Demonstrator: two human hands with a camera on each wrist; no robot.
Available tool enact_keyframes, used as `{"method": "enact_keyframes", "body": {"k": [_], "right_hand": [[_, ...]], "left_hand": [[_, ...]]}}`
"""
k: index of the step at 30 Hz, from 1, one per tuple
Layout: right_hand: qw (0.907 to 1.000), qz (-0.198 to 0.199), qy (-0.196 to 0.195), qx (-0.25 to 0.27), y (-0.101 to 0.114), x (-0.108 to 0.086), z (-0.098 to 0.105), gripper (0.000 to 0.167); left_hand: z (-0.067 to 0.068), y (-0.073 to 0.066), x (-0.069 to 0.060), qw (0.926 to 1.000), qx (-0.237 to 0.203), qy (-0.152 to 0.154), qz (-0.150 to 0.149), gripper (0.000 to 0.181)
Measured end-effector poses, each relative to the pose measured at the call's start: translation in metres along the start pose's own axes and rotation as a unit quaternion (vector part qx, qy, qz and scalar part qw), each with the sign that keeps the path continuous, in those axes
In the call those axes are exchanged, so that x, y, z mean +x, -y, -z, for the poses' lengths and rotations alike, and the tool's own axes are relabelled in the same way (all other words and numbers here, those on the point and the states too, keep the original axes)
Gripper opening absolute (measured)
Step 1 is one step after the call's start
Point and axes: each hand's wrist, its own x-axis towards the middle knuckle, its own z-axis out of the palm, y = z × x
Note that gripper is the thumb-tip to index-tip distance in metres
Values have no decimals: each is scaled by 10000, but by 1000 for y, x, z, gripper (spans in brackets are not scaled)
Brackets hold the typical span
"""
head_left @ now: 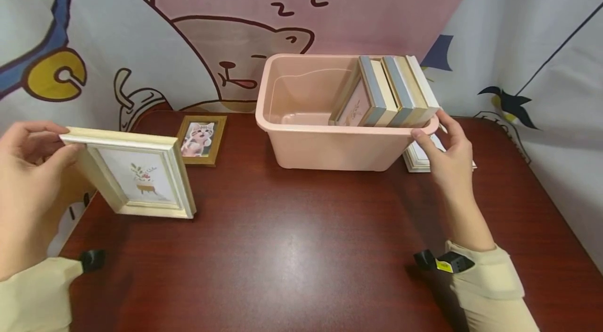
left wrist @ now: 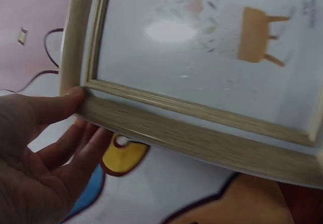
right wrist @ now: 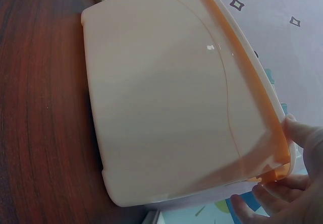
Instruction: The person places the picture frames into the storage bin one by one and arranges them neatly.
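Observation:
A cream picture frame [head_left: 136, 175] with a potted-plant print is pinched at its upper left corner by my left hand [head_left: 35, 180]; its lower edge is at the table's left side. The left wrist view shows thumb and fingers at one corner of that frame [left wrist: 197, 133]. My right hand [head_left: 447, 164] grips the right end of the pink bin [head_left: 330, 148], thumb on the rim's front corner. Several frames [head_left: 400, 91] stand leaning in the bin's right half. In the right wrist view the hand [right wrist: 282, 183] holds the rim corner of the bin [right wrist: 161, 93].
A small brown frame [head_left: 218, 138] with a cat picture lies on the table [head_left: 292, 248] left of the bin. White frames [head_left: 416, 156] lie stacked, partly hidden behind my right hand. A printed cloth [head_left: 377, 2] hangs behind the table.

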Motion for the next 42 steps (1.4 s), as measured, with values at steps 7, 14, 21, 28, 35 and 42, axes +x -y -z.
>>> {"method": "enact_keyframes", "body": {"k": [7,14,21,28,35,42], "right_hand": [[10000,-17,10,-31,0,0,0,64],[9999,0,33,-113,-2,0,0,64],[9999,11,44,-152,-3,1,0,65],[9998,12,45,-214,-2,0,1,65],[9999,38,30,-125,-1,-1,-1,65],[9998,74,76,-137,-1,-2,-3,64]], "left_hand": [[1,-25,3,9904,-1313,-422,-108,36],[-11,-76,-1,9578,-2824,-537,-75,34],[-34,-125,4,9115,-3975,-485,-940,33],[-65,-181,3,8835,-4329,-372,-1752,28],[-113,-208,5,8513,-4618,-115,-2487,14],[-155,-224,-1,8448,-4900,168,-2143,17]]}}
